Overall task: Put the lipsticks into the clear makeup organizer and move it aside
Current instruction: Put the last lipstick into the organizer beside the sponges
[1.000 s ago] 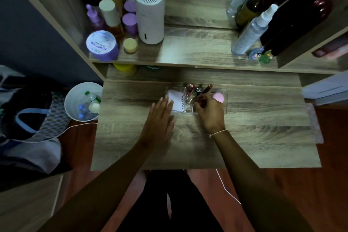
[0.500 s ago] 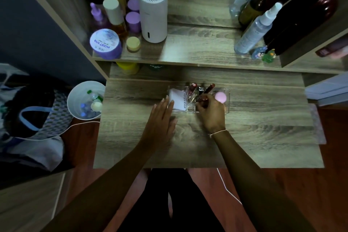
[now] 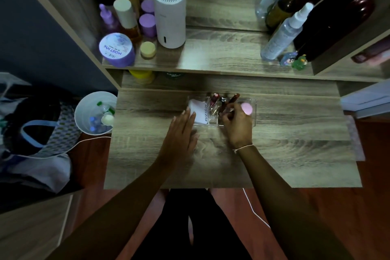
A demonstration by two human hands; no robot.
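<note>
The left hand (image 3: 181, 131) lies flat and open against the organizer (image 3: 253, 121) on the tabletop (image 3: 295, 143). The right hand (image 3: 237, 125) pinches a lipstick (image 3: 229, 102) among the others inside.

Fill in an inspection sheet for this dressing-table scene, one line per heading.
Surface: wood-grain desk, bare apart from the organizer.
Job's things: clear makeup organizer near the desk's back edge; lipsticks stand in its middle, white packet at its left end.
Clutter: shelf holds white cylinder, purple jar, spray bottle.
Grippers: left hand flat by the organizer; right hand, fingers curled at the lipsticks, grasp unclear.
Cables: white cable below the desk front.
Surroundings: white bin, bag on the left.
</note>
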